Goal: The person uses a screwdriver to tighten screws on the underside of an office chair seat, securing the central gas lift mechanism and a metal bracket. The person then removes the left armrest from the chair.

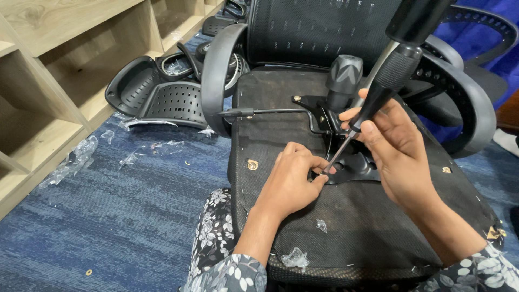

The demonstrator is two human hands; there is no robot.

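Screw-driving step: right hand (397, 146) grips screwdriver (378, 92), left hand (292, 178) fingers pinch its tip at black seat plate (351, 167); next needs steady turning

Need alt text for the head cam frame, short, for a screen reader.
Two bare hands work on the underside of an upturned office chair seat: the right hand holds a black-handled screwdriver with its tip at the black metal mechanism plate, while the left hand pinches at the tip. Loose chair parts lie on blue carpet beside wooden shelving.
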